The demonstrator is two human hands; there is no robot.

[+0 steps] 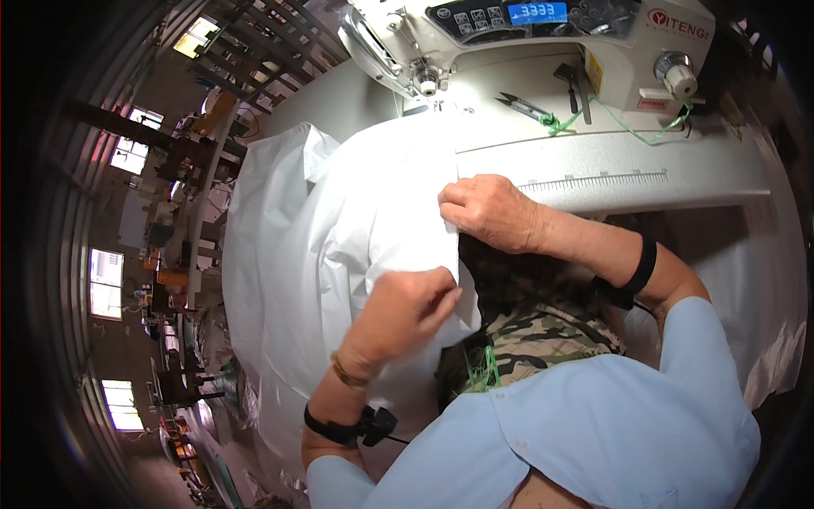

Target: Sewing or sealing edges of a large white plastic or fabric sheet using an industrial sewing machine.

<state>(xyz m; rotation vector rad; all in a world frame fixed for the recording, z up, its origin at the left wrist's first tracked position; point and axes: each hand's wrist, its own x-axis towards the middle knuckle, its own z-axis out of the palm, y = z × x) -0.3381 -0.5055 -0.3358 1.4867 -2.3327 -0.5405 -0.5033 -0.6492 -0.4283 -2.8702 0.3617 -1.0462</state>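
Note:
A large white sheet of fabric (356,229) drapes over the front of the sewing machine table and hangs down at the left in loose folds. Its straight right edge runs toward me from below the needle area of the white sewing machine (530,47). My right hand (492,212) is closed at that edge, thumb and fingers pinching it close to the table front. Nearer to me, my left hand (407,307) is curled over the same edge, its fingers closed on the cloth. The fingertips of both hands are partly hidden.
Thread snips (524,107) tied with green cord (555,125) lie on the machine bed, beside a dark slim tool (570,85). A printed scale (593,178) marks the table's front. Green threads (483,371) hang near my lap. Cluttered benches stand at the left.

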